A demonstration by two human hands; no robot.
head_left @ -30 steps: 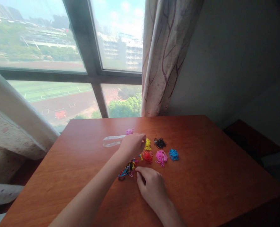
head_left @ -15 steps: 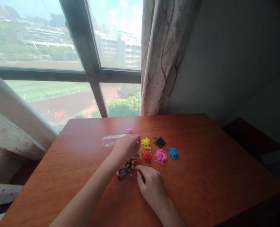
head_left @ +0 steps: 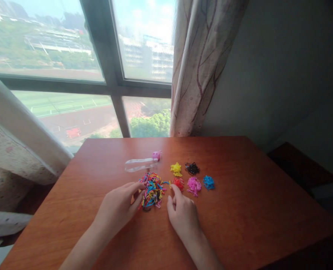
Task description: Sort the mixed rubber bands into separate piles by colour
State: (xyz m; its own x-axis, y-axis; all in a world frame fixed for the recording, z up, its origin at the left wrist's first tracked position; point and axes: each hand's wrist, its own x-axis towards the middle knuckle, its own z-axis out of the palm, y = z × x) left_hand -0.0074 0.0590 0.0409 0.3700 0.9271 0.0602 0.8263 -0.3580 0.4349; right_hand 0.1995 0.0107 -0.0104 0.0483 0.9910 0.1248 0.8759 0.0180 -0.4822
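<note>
A mixed heap of small coloured rubber bands (head_left: 152,189) lies on the wooden table (head_left: 239,210). My left hand (head_left: 118,206) rests at the heap's left edge, fingers stretched toward it and touching the bands. My right hand (head_left: 183,215) lies just right of the heap, its forefinger reaching up to the red pile (head_left: 179,183). Sorted piles sit beyond: yellow (head_left: 176,169), black (head_left: 192,168), pink (head_left: 194,185) and blue (head_left: 208,182). Neither hand holds anything.
A clear plastic bottle (head_left: 141,164) with a pink cap (head_left: 156,155) lies on its side behind the heap. A window and a patterned curtain (head_left: 200,67) stand behind the table. A dark lower surface (head_left: 298,168) is at the right.
My left hand drew back from the yellow pile to the near left side of the mixed heap, which now shows fully. My right forefinger moved up to the red pile.
</note>
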